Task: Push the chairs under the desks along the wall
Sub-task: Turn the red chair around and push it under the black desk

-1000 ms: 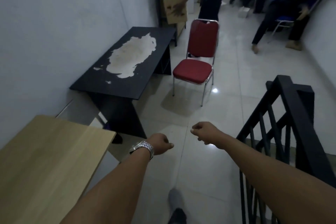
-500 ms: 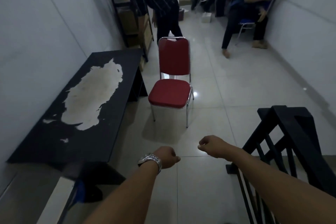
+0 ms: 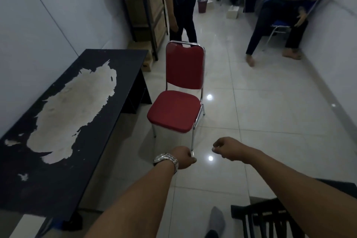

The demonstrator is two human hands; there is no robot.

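A red padded chair point(image 3: 176, 111) with chrome legs stands on the tiled floor, out in the open to the right of a black desk point(image 3: 63, 135) that runs along the left wall. The desk top has a large pale patch where the surface has peeled. The chair's seat faces me and its back is on the far side. My left hand point(image 3: 183, 157), with a metal watch on the wrist, is a loose fist just short of the chair's front leg. My right hand point(image 3: 225, 148) is also a fist, beside it to the right. Neither hand touches the chair.
A black stair railing point(image 3: 274, 220) is at the lower right. A dark shelf rack point(image 3: 143, 6) with boxes stands beyond the desk. One person point(image 3: 181, 2) stands behind the chair; another point(image 3: 286, 6) sits on a blue chair by the right wall.
I have walked forward along the wall: the chair and black desk are much closer, the light wooden desk has dropped out of view, and the railing has slid toward the lower right.
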